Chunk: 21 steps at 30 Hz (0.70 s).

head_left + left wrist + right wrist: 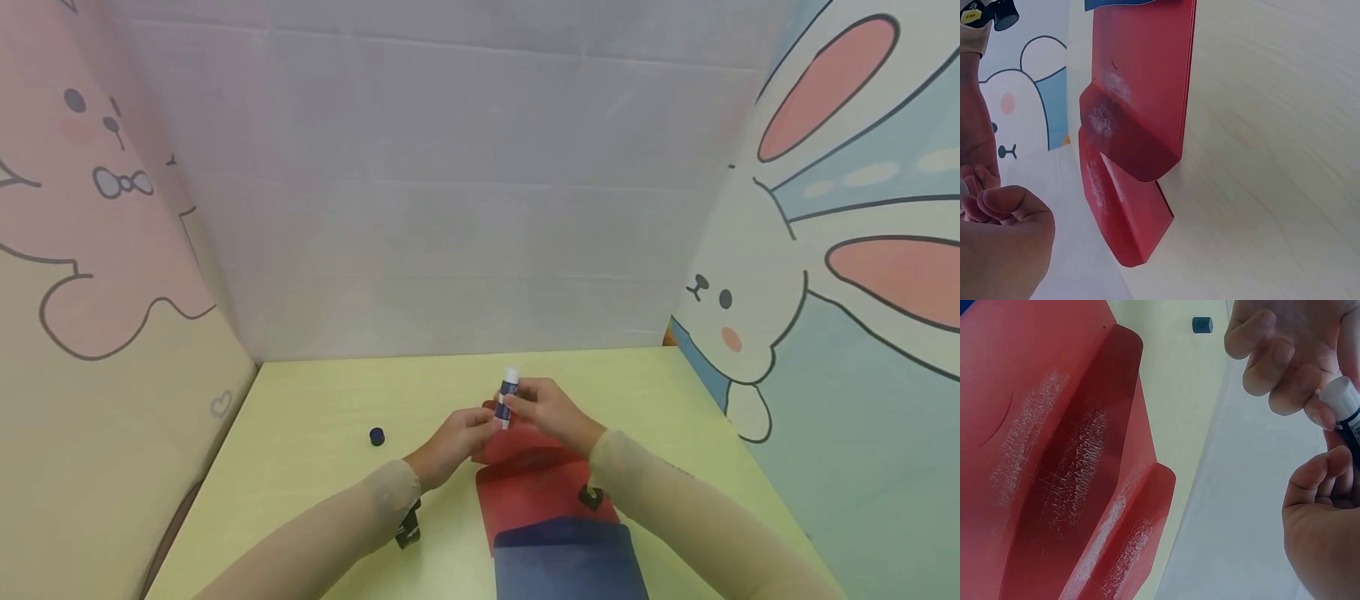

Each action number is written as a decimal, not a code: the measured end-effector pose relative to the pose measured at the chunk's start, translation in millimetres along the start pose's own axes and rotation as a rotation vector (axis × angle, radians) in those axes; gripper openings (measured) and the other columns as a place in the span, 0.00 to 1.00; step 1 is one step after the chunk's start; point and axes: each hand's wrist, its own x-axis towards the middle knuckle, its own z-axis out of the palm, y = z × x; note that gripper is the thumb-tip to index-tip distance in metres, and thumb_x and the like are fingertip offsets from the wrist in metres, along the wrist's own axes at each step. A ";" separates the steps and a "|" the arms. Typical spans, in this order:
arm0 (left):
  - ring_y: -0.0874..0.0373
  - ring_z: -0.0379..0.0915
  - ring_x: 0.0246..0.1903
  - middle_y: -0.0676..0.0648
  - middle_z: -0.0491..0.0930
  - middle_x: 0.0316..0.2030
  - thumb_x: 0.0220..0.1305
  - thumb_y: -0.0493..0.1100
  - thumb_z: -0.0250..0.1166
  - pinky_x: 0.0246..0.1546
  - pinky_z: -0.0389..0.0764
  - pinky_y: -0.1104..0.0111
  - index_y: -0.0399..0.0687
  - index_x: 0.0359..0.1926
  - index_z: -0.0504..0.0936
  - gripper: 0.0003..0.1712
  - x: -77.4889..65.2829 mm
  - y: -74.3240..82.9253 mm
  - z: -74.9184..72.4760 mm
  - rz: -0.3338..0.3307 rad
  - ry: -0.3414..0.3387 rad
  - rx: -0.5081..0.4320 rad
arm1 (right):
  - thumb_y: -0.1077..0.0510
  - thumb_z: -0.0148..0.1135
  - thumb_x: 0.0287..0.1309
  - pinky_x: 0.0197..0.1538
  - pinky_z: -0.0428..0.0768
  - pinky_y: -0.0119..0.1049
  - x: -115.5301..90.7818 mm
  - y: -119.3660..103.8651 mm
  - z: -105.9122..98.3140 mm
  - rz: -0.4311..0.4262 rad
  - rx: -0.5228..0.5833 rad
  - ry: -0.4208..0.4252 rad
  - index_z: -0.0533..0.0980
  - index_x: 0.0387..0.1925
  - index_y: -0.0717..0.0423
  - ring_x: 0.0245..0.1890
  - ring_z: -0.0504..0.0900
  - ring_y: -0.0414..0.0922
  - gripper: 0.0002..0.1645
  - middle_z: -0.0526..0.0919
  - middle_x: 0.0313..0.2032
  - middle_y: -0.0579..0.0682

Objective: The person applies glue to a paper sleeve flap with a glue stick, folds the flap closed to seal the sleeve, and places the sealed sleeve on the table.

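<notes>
Both hands meet over the red envelopes, around an uncapped glue stick [509, 388] with a dark blue label and white ends. My right hand [551, 408] grips its barrel, fingers curled round it. My left hand [459, 442] pinches the lower white end [1337, 395] between thumb and fingertips. Below lie two overlapping red envelopes, the nearer one [1141, 50] and the farther one [1124, 212], their flaps raised. Whitish glue streaks [1079, 469] run along flaps and bodies. In the left wrist view the glue stick is mostly hidden behind the fingers.
A dark blue cap [377, 437] stands on the pale yellow table [315, 500], left of the hands. A blue envelope [566, 571] overlaps the red ones at the near edge. Cloth walls with cartoon rabbits [750, 292] enclose the table at the back and sides.
</notes>
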 end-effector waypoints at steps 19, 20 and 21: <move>0.73 0.75 0.37 0.63 0.85 0.38 0.74 0.62 0.81 0.42 0.80 0.75 0.59 0.47 0.93 0.15 -21.8 -38.3 52.3 0.123 -0.199 0.903 | 0.55 0.59 0.94 0.82 0.84 0.60 -7.4 13.5 -23.3 0.055 0.078 0.077 0.77 0.76 0.73 0.70 0.88 0.52 0.27 0.84 0.73 0.72; 0.74 0.74 0.36 0.64 0.84 0.38 0.73 0.65 0.82 0.41 0.80 0.75 0.61 0.47 0.93 0.17 -23.2 -40.9 57.1 0.131 -0.216 0.982 | 0.55 0.59 0.94 0.81 0.84 0.60 -7.4 14.5 -23.7 0.060 0.080 0.081 0.77 0.76 0.73 0.69 0.88 0.51 0.27 0.84 0.73 0.72; 0.74 0.73 0.36 0.64 0.83 0.38 0.72 0.67 0.82 0.41 0.80 0.75 0.62 0.48 0.93 0.19 -24.5 -43.8 61.4 0.135 -0.228 1.046 | 0.55 0.59 0.93 0.81 0.85 0.59 -8.0 15.2 -24.0 0.064 0.080 0.084 0.77 0.76 0.73 0.67 0.89 0.49 0.27 0.84 0.73 0.72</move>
